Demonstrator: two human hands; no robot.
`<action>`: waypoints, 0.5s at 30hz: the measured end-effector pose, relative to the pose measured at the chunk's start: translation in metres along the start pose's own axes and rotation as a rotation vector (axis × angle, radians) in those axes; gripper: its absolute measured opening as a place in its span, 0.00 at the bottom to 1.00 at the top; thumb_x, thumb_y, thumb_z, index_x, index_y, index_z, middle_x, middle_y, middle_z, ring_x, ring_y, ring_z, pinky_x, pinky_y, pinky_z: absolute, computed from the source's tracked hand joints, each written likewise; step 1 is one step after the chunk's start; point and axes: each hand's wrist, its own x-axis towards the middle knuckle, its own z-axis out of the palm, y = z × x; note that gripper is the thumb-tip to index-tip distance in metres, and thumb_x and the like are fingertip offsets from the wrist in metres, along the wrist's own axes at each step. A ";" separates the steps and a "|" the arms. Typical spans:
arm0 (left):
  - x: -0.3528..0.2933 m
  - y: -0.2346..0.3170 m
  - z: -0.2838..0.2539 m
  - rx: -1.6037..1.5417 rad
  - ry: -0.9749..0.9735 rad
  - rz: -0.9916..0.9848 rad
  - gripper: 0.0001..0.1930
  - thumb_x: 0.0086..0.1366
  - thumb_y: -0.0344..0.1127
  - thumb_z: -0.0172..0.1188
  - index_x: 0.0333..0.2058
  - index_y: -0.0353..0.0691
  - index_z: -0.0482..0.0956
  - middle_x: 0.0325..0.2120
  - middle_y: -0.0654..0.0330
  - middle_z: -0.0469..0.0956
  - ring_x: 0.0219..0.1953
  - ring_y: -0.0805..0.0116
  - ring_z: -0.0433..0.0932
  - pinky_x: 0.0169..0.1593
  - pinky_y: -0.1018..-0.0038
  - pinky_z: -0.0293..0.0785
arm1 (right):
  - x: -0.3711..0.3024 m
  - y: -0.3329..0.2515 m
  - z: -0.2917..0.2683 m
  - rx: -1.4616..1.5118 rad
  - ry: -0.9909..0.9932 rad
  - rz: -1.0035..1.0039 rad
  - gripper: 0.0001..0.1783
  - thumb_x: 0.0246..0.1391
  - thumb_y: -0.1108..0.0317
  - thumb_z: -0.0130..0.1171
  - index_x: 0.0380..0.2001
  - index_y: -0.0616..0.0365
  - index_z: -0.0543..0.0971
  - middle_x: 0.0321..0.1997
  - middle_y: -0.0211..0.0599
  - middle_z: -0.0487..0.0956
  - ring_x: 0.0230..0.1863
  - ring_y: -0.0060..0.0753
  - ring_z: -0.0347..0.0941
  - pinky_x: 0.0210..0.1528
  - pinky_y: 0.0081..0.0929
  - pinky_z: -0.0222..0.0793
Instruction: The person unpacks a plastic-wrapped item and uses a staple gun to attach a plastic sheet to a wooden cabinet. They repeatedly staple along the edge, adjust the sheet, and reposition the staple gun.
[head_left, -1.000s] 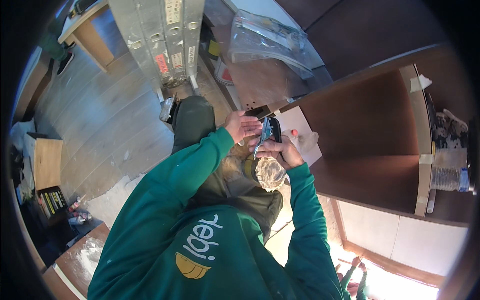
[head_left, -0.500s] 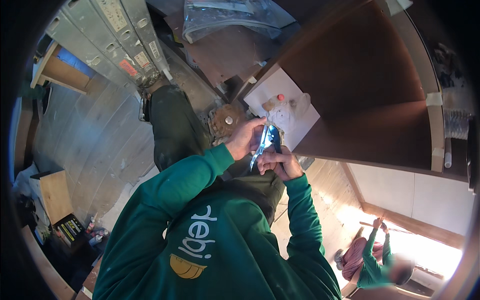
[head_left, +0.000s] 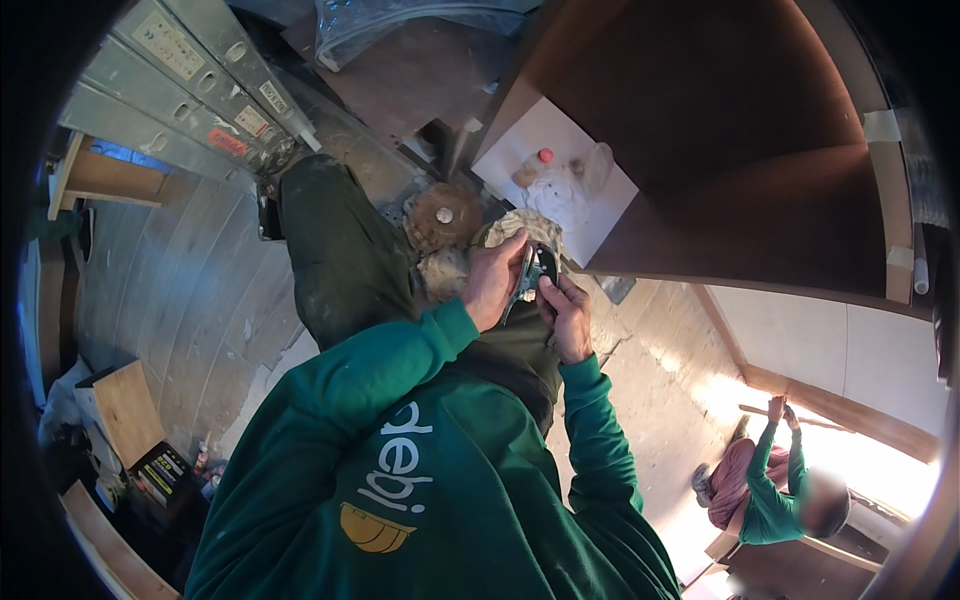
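Above my lap, both hands are around a small flat metal tool with a shiny face and a dark part with pale dots; its exact kind is hard to tell. My left hand grips it from the left side, thumb along the edge. On the right, my right hand pinches its lower dark part between thumb and fingers. Just beyond the tool sits a crumpled, dirty beige mass. Left of that stands a dusty brown round piece with a pale round cap in its middle.
A white sheet carrying a clear plastic bag and a red cap lies beside a dark brown open cabinet. A metal ladder leans at the far left. Another person works low at the right. Boxes stand near left.
The tool has turned in my hands and shows less of its bright face. My right hand's fingers have shifted up along it. The whole view has swung slightly.
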 end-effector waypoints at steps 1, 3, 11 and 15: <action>-0.002 0.001 0.004 -0.007 0.003 -0.008 0.16 0.70 0.42 0.52 0.39 0.33 0.76 0.34 0.58 0.79 0.32 0.72 0.77 0.36 0.75 0.73 | -0.002 0.001 -0.001 0.075 0.012 -0.011 0.11 0.61 0.61 0.53 0.30 0.58 0.75 0.20 0.22 0.67 0.17 0.12 0.54 0.19 0.12 0.46; -0.008 0.004 0.012 -0.010 0.009 -0.022 0.17 0.70 0.43 0.52 0.40 0.32 0.76 0.36 0.58 0.78 0.33 0.72 0.77 0.37 0.76 0.74 | -0.002 0.003 -0.010 0.120 -0.052 -0.038 0.10 0.61 0.62 0.53 0.31 0.57 0.75 0.20 0.21 0.66 0.17 0.12 0.53 0.19 0.12 0.45; -0.006 -0.003 -0.007 0.370 0.238 -0.066 0.20 0.68 0.47 0.53 0.29 0.33 0.79 0.22 0.60 0.78 0.22 0.74 0.75 0.25 0.78 0.68 | -0.003 0.006 -0.010 0.267 -0.020 -0.042 0.09 0.61 0.64 0.54 0.28 0.56 0.73 0.17 0.20 0.61 0.17 0.11 0.51 0.18 0.13 0.43; -0.011 -0.019 -0.026 0.531 0.222 -0.131 0.25 0.67 0.50 0.53 0.18 0.37 0.75 0.11 0.61 0.72 0.11 0.73 0.68 0.16 0.76 0.59 | -0.007 0.015 -0.011 0.304 -0.004 -0.028 0.09 0.63 0.64 0.52 0.33 0.57 0.74 0.18 0.22 0.61 0.15 0.12 0.50 0.16 0.14 0.43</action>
